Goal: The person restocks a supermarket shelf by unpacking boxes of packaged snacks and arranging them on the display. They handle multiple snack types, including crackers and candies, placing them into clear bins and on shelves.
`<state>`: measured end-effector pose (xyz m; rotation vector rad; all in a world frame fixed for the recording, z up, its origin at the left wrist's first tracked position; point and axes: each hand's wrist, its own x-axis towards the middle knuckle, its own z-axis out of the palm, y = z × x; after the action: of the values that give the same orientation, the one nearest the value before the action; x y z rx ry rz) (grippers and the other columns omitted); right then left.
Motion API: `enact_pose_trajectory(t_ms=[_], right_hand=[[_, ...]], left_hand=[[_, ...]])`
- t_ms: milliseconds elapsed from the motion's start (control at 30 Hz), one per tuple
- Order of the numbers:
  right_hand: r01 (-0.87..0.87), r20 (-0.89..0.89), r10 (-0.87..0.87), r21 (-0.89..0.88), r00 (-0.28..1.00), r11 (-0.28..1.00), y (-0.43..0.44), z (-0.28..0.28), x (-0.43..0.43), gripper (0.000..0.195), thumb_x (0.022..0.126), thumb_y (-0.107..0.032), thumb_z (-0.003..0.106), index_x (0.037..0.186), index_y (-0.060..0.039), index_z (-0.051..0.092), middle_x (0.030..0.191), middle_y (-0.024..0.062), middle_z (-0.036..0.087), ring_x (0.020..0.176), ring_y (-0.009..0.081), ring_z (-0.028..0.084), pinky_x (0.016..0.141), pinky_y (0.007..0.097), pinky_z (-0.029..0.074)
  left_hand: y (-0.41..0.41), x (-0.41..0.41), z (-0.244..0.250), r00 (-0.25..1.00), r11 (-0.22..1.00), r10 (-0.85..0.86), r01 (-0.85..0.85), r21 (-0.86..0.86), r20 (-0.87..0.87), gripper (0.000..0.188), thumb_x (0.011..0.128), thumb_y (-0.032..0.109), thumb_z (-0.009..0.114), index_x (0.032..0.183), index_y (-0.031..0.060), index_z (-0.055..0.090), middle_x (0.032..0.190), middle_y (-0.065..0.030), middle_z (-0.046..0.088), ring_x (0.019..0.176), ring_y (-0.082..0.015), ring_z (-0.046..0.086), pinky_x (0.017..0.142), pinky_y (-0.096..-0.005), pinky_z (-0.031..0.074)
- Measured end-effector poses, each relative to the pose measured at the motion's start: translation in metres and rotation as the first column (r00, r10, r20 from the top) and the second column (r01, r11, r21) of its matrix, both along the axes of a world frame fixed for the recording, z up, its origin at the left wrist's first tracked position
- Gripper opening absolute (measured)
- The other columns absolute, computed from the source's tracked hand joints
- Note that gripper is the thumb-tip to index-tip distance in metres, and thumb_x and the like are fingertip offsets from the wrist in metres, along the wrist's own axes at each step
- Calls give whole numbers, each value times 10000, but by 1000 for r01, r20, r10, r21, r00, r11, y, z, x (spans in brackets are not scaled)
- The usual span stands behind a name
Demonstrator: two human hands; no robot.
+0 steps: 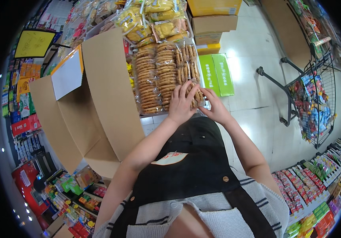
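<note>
Wrapped round cookies (146, 80) stand on edge in rows at the near end of a display bin, in clear packaging. In the right-hand row, the nearest cookie pack (198, 98) lies between my two hands. My left hand (184, 102) reaches over its left side with the fingers spread along the wrapper. My right hand (216, 105) holds its right side near the bin's edge, thumb towards me. Part of the pack is hidden under my fingers. Behind the cookies are yellow bagged breads (133, 23).
An open cardboard box (111, 89) stands left of the cookies, its flaps up. Right of the bin are a green carton (216, 74) and stacked brown boxes (213, 25). A shopping cart (313, 101) with packaged snacks stands farther right. A yellow sign (35, 43) is at left.
</note>
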<state>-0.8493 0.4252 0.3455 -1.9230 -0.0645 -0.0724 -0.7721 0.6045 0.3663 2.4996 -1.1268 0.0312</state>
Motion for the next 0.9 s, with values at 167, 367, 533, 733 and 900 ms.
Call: enact_pose_trajectory(t_ms=[167, 367, 533, 733, 900], right_hand=[[28, 68, -17, -162, 998, 986, 12, 1, -1, 754, 745, 32, 749, 1441, -76, 478, 1370, 189, 491, 1234, 379, 525, 1014, 417, 474], [4, 164, 74, -428, 984, 904, 15, -17, -18, 664, 795, 43, 671, 1414, -160, 539, 1437, 171, 475, 1284, 379, 496, 1086, 467, 405], [-19, 37, 31, -289, 999, 957, 15, 4, -27, 604, 793, 25, 638, 1371, -141, 578, 1464, 201, 445, 1313, 406, 465, 1121, 488, 361], [68, -105, -57, 108, 993, 992, 9, 32, -7, 458, 892, -29, 642, 1345, -35, 572, 1391, 179, 527, 1268, 294, 528, 1058, 399, 428], [-133, -149, 423, 812, 894, 568, 88, 68, 52, 668, 947, -88, 665, 1523, -40, 329, 1340, 127, 584, 1239, 215, 554, 1053, 368, 447]], left_hand=[[3, -16, 12, 993, 998, 49, -43, 53, -108, 1000, 685, 183, 820, 1520, 26, 293, 1543, -208, 294, 1408, -394, 325, 1172, -493, 280], [8, -11, -12, 999, 959, 28, -21, 283, -22, 1006, 781, 346, 747, 1539, -45, 214, 1619, -257, 159, 1523, -400, 109, 1222, -566, 83], [8, -11, 79, 988, 984, 84, -62, 170, -127, 949, 774, 343, 777, 1530, 23, 302, 1607, -231, 201, 1507, -425, 132, 1199, -603, 102], [187, -47, 163, 717, 692, 690, -612, -382, 102, 694, 785, 62, 703, 1424, -16, 444, 1442, -207, 471, 1367, -392, 415, 1151, -466, 317], [306, -149, 184, 608, 596, 793, -785, 170, 28, 812, 751, 54, 712, 1478, -12, 356, 1497, -195, 429, 1436, -436, 309, 1194, -508, 235]])
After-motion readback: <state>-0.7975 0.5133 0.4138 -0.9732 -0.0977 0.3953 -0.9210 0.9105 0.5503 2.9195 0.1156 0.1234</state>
